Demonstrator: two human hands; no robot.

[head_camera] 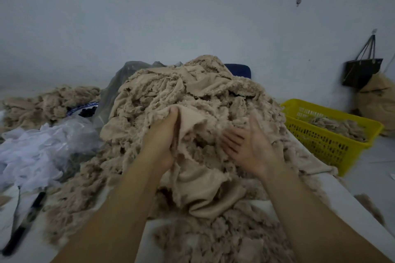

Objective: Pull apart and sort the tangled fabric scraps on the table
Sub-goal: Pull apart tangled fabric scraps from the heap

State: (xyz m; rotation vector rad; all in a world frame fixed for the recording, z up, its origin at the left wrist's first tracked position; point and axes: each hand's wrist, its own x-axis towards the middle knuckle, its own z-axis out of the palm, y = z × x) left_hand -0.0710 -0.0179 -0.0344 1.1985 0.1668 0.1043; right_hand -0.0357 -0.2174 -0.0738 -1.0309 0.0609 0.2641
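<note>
A big heap of tangled beige fabric scraps (192,96) fills the middle of the white table (352,209). My left hand (164,134) is dug into the front of the heap, fingers closed on a smooth beige scrap (198,179) that hangs down toward me. My right hand (250,145) hovers just right of it, palm turned up and left, fingers spread and blurred, holding nothing. Shredded beige bits (213,239) lie on the table near me.
A yellow plastic basket (333,145) with some beige scraps stands off the table's right edge. A second beige pile (49,102) lies at far left, with white plastic sheeting (36,151) in front. A black-handled tool (23,226) lies at lower left. A dark bag (361,72) hangs on the wall.
</note>
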